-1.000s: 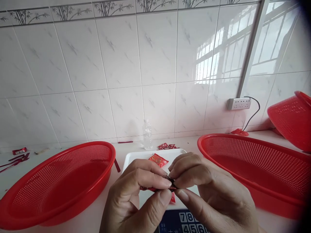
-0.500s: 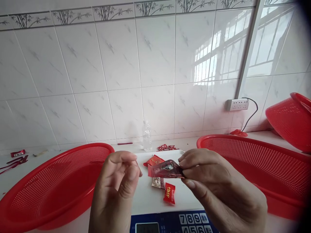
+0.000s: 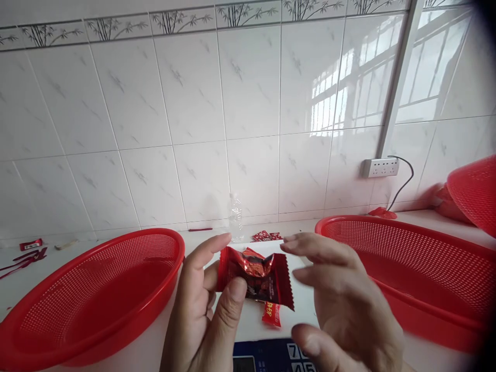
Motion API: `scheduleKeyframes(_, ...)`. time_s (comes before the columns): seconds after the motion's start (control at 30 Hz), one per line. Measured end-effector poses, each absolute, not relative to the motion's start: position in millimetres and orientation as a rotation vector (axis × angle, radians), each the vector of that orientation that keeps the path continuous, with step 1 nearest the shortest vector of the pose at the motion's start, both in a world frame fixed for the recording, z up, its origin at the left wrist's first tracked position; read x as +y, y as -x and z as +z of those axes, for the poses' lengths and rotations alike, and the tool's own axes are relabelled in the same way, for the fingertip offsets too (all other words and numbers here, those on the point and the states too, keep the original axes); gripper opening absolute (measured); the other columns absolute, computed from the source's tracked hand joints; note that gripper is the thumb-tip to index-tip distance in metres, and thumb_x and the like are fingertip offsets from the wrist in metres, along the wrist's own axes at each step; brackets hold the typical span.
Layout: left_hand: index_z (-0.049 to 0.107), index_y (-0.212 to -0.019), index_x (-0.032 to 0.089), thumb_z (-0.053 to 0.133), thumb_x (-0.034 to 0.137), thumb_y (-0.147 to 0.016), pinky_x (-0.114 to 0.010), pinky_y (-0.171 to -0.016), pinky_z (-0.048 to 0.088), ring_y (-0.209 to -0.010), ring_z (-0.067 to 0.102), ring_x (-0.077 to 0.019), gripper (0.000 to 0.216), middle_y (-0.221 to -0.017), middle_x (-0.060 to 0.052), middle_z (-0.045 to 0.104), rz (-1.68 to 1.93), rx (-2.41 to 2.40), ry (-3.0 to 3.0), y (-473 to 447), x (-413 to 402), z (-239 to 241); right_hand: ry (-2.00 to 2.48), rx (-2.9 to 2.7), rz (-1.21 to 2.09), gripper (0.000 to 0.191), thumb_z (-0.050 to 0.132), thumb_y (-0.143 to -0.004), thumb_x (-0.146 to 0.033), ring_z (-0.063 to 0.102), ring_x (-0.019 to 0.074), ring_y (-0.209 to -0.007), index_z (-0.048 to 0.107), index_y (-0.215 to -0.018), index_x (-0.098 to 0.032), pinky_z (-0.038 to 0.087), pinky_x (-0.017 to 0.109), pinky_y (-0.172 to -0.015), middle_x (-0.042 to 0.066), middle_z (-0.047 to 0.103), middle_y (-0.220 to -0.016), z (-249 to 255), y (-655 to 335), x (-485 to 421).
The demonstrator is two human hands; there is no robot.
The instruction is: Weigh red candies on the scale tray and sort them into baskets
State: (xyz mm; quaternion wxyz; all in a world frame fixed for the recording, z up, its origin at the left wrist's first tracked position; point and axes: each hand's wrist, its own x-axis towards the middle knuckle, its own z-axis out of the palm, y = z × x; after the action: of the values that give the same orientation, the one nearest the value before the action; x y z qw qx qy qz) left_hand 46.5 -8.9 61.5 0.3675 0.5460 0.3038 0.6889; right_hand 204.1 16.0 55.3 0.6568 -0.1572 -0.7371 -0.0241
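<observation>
My left hand point(image 3: 205, 310) pinches a dark red foil candy packet point(image 3: 258, 279) between thumb and fingers, holding it upright above the white scale tray point(image 3: 306, 305). The packet's top looks torn and crumpled. My right hand point(image 3: 341, 305) hovers just right of the packet with its fingers spread and nothing in them. A small red wrapped candy point(image 3: 272, 313) lies on the tray below the packet. The scale's blue keypad point(image 3: 279, 356) shows at the bottom edge.
A large red mesh basket point(image 3: 89, 289) sits on the left of the counter, another red basket point(image 3: 411, 274) on the right, and a third basket point(image 3: 475, 191) leans at far right. A clear bottle point(image 3: 235, 218), loose red wrappers point(image 3: 265, 236) and a wall socket point(image 3: 382, 167) are behind.
The packet passed from my right hand's pinch to my left hand and turned upright. My right hand let go and spread its fingers.
</observation>
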Motion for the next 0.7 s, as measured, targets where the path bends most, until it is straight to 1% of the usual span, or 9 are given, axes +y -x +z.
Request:
scheduleKeyframes(0.07, 0.056, -0.131, 0.035, 0.063, 0.043, -0.093, -0.031, -0.091, 0.057, -0.097, 0.073, -0.0194, 0.040, -0.106, -0.002, 0.077, 1.830, 0.848, -1.466, -49.5, -9.9, 58.4, 0.399, -1.604, 0.131, 0.033, 0.061, -0.094, -0.044, 0.054, 0.0255, -0.113, 0.055, -0.122, -0.027, 0.051, 0.039, -0.092, 0.008, 0.054, -0.117, 54.8, -203.6, 16.4)
scheduleKeyframes(0.1, 0.055, -0.133, 0.035, 0.062, 0.043, -0.094, -0.032, -0.093, 0.056, -0.098, 0.073, -0.0193, 0.040, -0.107, -0.002, 0.077, 1.842, 0.859, -1.510, -50.7, -9.7, 56.9, 0.434, -1.601, 0.201, 0.032, 0.060, -0.095, -0.047, 0.056, 0.0244, -0.109, 0.055, -0.120, -0.027, 0.053, 0.036, -0.087, 0.007, 0.056, -0.113, 55.4, -203.7, 16.4)
scheduleKeyframes(0.17, 0.054, -0.134, 0.037, 0.059, 0.040, -0.096, -0.031, -0.092, 0.056, -0.096, 0.073, -0.0181, 0.038, -0.107, 0.000, 0.077, 1.845, 0.838, -1.619, -52.2, -7.9, 54.7, 0.484, -1.635, 0.307, 0.026, 0.056, -0.097, -0.050, 0.060, 0.0208, -0.097, 0.057, -0.112, -0.028, 0.054, 0.031, -0.077, 0.004, 0.060, -0.102, 58.4, -203.7, 15.7)
scheduleKeyframes(0.27, 0.053, -0.132, 0.042, 0.056, 0.035, -0.098, -0.024, -0.085, 0.057, -0.092, 0.073, -0.0142, 0.035, -0.107, 0.003, 0.077, 1.836, 0.770, -1.768, -52.4, -3.6, 53.4, 0.469, -1.672, 0.417, 0.014, 0.052, -0.101, -0.041, 0.061, 0.0153, -0.080, 0.058, -0.100, -0.028, 0.053, 0.027, -0.068, 0.000, 0.062, -0.089, 63.7, -202.6, 13.9)
scheduleKeyframes(0.37, 0.059, -0.126, 0.041, 0.057, 0.032, -0.098, -0.018, -0.085, 0.055, -0.093, 0.072, -0.0117, 0.029, -0.108, 0.004, 0.076, 1.824, 0.739, -1.852, -50.8, 0.1, 53.4, 0.450, -1.676, 0.412, 0.008, 0.052, -0.102, -0.029, 0.062, 0.0141, -0.080, 0.058, -0.096, -0.027, 0.053, 0.027, -0.068, 0.000, 0.064, -0.088, 65.9, -201.8, 13.0)
scheduleKeyframes(0.43, 0.065, -0.120, 0.037, 0.061, 0.035, -0.095, -0.018, -0.087, 0.054, -0.094, 0.071, -0.0127, 0.025, -0.109, 0.002, 0.075, 1.819, 0.707, -1.897, -49.0, 2.2, 54.1, 0.430, -1.674, 0.391, 0.007, 0.054, -0.101, -0.024, 0.064, 0.0139, -0.082, 0.058, -0.096, -0.026, 0.053, 0.027, -0.071, 0.000, 0.065, -0.089, 65.6, -201.9, 13.3)
scheduleKeyframes(0.5, 0.068, -0.114, 0.035, 0.065, 0.037, -0.093, -0.017, -0.085, 0.054, -0.092, 0.071, -0.0130, 0.021, -0.105, 0.001, 0.075, 1.810, 0.669, -1.908, -46.2, 4.2, 55.7, 0.410, -1.683, 0.394, 0.008, 0.055, -0.099, -0.020, 0.064, 0.0136, -0.083, 0.059, -0.095, -0.026, 0.053, 0.028, -0.072, -0.001, 0.065, -0.090, 64.6, -202.4, 13.9)
scheduleKeyframes(0.6, 0.070, -0.105, 0.035, 0.066, 0.031, -0.092, -0.016, -0.082, 0.054, -0.089, 0.070, -0.0112, 0.014, -0.096, 0.004, 0.075, 1.810, 0.632, -1.881, -40.0, 7.3, 60.1, 0.393, -1.699, 0.417, 0.009, 0.057, -0.097, -0.018, 0.064, 0.0137, -0.083, 0.061, -0.093, -0.025, 0.053, 0.028, -0.074, -0.001, 0.065, -0.088, 64.0, -202.5, 14.4)
scheduleKeyframes(0.7, 0.074, -0.097, 0.034, 0.067, 0.025, -0.091, -0.014, -0.082, 0.054, -0.090, 0.069, -0.0099, 0.013, -0.094, 0.005, 0.075, 1.774, 0.644, -1.915, -33.7, 8.7, 64.6, 0.386, -1.676, 0.482, 0.009, 0.058, -0.098, -0.021, 0.063, 0.0129, -0.083, 0.064, -0.092, -0.025, 0.053, 0.027, -0.073, -0.002, 0.065, -0.088, 64.4, -201.6, 13.7)
